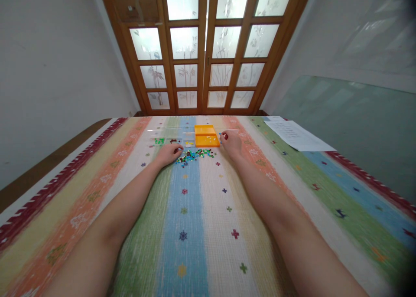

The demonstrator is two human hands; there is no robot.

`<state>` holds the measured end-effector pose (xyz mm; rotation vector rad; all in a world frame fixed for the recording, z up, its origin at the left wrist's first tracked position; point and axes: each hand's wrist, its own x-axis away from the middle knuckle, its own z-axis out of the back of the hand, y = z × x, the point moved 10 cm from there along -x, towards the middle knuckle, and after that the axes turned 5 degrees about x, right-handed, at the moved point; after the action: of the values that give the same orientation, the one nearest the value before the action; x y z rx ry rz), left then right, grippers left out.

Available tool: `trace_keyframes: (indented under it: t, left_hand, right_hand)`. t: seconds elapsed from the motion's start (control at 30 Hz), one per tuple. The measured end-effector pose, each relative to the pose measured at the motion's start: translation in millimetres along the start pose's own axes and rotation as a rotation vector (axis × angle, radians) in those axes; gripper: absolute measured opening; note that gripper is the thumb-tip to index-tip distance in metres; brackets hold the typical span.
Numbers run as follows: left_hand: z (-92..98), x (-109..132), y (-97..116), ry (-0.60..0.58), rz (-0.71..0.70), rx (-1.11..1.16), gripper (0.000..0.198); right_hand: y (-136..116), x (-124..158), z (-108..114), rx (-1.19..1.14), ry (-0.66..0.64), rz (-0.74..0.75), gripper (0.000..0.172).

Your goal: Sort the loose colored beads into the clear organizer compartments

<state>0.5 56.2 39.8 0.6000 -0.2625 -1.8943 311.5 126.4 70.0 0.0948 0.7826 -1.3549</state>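
Small mixed beads or pieces [196,155] in green, blue, brown and white lie loose on the cloth. At the left edge of this pile is my left hand [169,154], its fingers curled together; anything between the fingertips is too small to make out. Behind the pile stands an open orange box [207,130] with a few pale pieces inside. To its left, a clear divided box [166,136] holds green, brown and yellow pieces in separate compartments. My right hand [231,143] is just right of the orange box, fingers pinched close to some blue pieces. What it holds is hidden.
A striped, patterned tablecloth [185,253] covers the table. Sheets of paper [294,134] lie at the far right. Beyond the table's back edge are wooden doors with frosted panes [186,41], and a glass panel [354,119] leans at the right wall.
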Motion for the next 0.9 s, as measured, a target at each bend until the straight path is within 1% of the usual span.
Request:
trace_keyframes:
  t: [0.1,0.17,0.23,0.3,0.43,0.5,0.63,0.73,0.8,0.9]
  left_hand:
    - [-2.0,1,5,0.001,0.024,-0.018,0.038]
    - [-3.7,1,9,0.001,0.030,-0.027,0.035]
    - [-4.8,1,12,0.007,0.041,-0.029,0.029]
    - [-5.8,0,13,0.011,0.071,-0.027,0.025]
    - [-7.4,-1,9,0.019,0.164,-0.025,0.027]
    - [-7.4,-2,8,0.029,0.184,-0.034,0.026]
    - [-7.9,-2,7,0.033,0.198,-0.050,0.024]
    - [-7.8,-2,7,0.034,0.207,-0.050,0.026]
    - [-7.7,-1,7,0.039,0.202,-0.053,0.028]
    - [-7.9,-1,9,0.046,0.178,-0.068,0.025]
  right_hand:
    - [8,4,1,0.046,0.000,-0.088,0.023]
    - [11,7,0,0.087,-0.009,-0.141,0.025]
    - [10,8,0,0.120,-0.015,-0.157,0.026]
    - [6,9,-2,0.139,-0.022,-0.143,0.026]
    - [-4,11,-8,0.156,-0.051,-0.126,0.027]
    - [-7,13,-9,0.164,-0.060,-0.124,0.029]
    - [-17,16,-9,0.179,-0.077,-0.092,0.030]
    - [-24,18,-10,0.196,-0.089,-0.063,0.029]
    - [-27,19,-10,0.206,-0.093,-0.054,0.030]
    - [-30,19,-9,0.209,-0.093,-0.050,0.029]
